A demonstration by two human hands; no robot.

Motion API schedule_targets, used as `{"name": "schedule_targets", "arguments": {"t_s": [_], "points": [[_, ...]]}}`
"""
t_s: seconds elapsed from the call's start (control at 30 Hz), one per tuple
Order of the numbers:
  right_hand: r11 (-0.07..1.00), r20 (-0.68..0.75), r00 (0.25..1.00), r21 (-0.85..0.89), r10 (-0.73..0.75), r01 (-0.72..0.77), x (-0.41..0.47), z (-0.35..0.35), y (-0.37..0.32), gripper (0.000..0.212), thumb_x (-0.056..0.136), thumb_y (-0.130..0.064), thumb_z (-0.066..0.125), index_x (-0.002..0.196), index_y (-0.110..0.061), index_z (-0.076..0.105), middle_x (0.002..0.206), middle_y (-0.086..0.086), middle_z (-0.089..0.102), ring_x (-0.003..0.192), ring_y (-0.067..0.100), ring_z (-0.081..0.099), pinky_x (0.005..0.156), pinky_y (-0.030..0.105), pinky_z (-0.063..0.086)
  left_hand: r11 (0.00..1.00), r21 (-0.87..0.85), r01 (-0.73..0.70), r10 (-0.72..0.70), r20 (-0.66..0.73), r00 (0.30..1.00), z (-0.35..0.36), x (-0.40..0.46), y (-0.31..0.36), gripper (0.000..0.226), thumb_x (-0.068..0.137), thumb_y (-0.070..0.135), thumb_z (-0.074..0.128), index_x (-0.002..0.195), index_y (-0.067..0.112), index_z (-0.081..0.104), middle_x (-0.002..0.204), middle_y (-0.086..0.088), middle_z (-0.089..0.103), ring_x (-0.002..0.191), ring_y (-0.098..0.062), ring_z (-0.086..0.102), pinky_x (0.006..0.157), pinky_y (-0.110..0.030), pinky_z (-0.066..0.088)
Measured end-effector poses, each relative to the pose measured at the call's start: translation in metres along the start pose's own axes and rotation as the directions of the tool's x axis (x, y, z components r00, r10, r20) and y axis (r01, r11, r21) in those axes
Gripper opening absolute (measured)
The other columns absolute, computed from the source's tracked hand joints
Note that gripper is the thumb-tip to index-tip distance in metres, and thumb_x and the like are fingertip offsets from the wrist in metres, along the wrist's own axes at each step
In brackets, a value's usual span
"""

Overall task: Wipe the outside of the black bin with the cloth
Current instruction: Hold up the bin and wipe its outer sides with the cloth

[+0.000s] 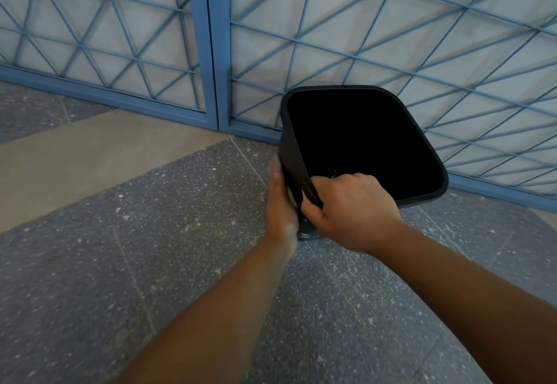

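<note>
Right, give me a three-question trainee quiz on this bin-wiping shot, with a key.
1. True or false: the right hand grips the near rim of the black bin.
2. Which hand presses the cloth against the bin's outer side wall?
A. left hand
B. right hand
C. neither
3. Fill in: behind the bin stands a blue ____ with crossing bars.

Key: 1 true; 2 A; 3 gate.
</note>
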State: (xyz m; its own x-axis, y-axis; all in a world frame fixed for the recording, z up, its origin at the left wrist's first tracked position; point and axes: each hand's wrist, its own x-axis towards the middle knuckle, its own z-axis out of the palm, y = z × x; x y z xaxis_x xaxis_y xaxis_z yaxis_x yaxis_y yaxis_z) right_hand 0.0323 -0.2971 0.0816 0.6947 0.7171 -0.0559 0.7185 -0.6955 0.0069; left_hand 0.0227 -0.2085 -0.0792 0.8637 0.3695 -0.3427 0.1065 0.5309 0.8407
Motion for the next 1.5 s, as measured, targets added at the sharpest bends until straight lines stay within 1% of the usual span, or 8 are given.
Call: {"name": "schedule_targets", "arguments": {"t_s": [0.37,0.53,0.7,0.87,1.0,1.23,1.37,1.5], "points": [[1.0,0.005,1.0,0.004,0.0,0.0,0.001,0.0,0.001,0.036,0.095,-0.046,0.038,0.069,-0.022,0.041,0.052,-0.006,0.04,0.048,0.017,0.044,0.045,0.029,0.029,0.997,-0.044,-0.067,0.068,0.03,0.997,0.004,0.0,0.003,0.072,0.11,0.078,0.039,0.171,0.042,0.045,0.18,-0.001,0.043,0.17,-0.023,0.036,0.137,-0.05,0.034],[1.0,0.005,1.0,0.029,-0.006,0.006,0.0,-0.001,0.001,0.034,0.094,-0.045,0.041,0.069,-0.021,0.04,0.054,-0.004,0.041,0.05,0.019,0.047,0.05,0.03,0.037,0.989,-0.124,0.079,-0.077,0.023,0.997,-0.003,0.021,-0.002,0.06,0.122,0.055,0.03,0.151,0.02,0.069,0.131,-0.003,0.083,0.132,-0.024,0.074,0.093,-0.022,0.067],[1.0,0.0,1.0,0.027,-0.011,0.011,0.0,0.0,0.002,0.033,0.093,-0.043,0.042,0.069,-0.021,0.041,0.054,-0.003,0.045,0.049,0.02,0.046,0.05,0.03,0.036,0.997,-0.08,0.015,-0.017,-0.023,1.0,0.002,0.012,0.001,0.067,0.112,0.074,0.042,0.165,0.036,0.056,0.171,-0.003,0.056,0.161,-0.022,0.052,0.133,-0.048,0.042],[0.999,-0.027,0.999,0.023,-0.025,0.026,0.0,0.002,0.003,0.038,0.093,-0.043,0.045,0.063,-0.023,0.034,0.048,-0.007,0.033,0.04,0.014,0.033,0.042,0.025,0.022,0.961,-0.233,0.15,-0.166,-0.049,0.985,0.003,0.031,0.011,0.062,0.116,0.061,0.047,0.147,0.014,0.072,0.115,-0.003,0.084,0.132,-0.027,0.074,0.09,-0.031,0.064],[1.0,-0.008,1.0,0.012,-0.011,0.011,0.001,0.001,0.002,0.035,0.094,-0.045,0.039,0.069,-0.021,0.042,0.055,-0.002,0.047,0.048,0.02,0.047,0.049,0.03,0.035,0.999,-0.048,0.014,-0.017,-0.059,0.998,0.007,0.012,0.01,0.08,0.109,0.08,0.044,0.169,0.028,0.053,0.174,-0.008,0.053,0.164,-0.025,0.048,0.136,-0.05,0.038],[1.0,-0.015,1.0,0.018,-0.005,0.005,0.001,0.001,0.001,0.037,0.094,-0.046,0.038,0.065,-0.023,0.036,0.052,-0.005,0.039,0.049,0.019,0.045,0.051,0.031,0.037,0.976,-0.179,0.126,-0.128,-0.003,0.992,-0.002,0.012,-0.008,0.068,0.119,0.063,0.025,0.142,0.021,0.074,0.127,-0.001,0.084,0.133,-0.022,0.075,0.103,-0.03,0.064],[1.0,-0.015,1.0,0.024,-0.012,0.012,0.0,0.0,0.002,0.036,0.094,-0.044,0.04,0.066,-0.022,0.038,0.052,-0.005,0.041,0.048,0.019,0.046,0.05,0.031,0.04,0.994,-0.096,0.043,-0.041,0.024,0.999,0.0,0.003,-0.007,0.072,0.114,0.073,0.033,0.166,0.029,0.056,0.164,0.0,0.064,0.157,-0.018,0.057,0.129,-0.04,0.048],[0.999,0.003,1.0,0.04,-0.011,0.01,0.0,0.0,0.002,0.037,0.094,-0.045,0.04,0.064,-0.024,0.034,0.052,-0.005,0.041,0.048,0.017,0.046,0.05,0.03,0.039,0.965,-0.227,0.129,-0.136,-0.013,0.991,-0.001,0.018,0.0,0.065,0.119,0.062,0.022,0.125,0.028,0.077,0.108,0.007,0.088,0.123,-0.018,0.077,0.093,-0.028,0.061]]}}
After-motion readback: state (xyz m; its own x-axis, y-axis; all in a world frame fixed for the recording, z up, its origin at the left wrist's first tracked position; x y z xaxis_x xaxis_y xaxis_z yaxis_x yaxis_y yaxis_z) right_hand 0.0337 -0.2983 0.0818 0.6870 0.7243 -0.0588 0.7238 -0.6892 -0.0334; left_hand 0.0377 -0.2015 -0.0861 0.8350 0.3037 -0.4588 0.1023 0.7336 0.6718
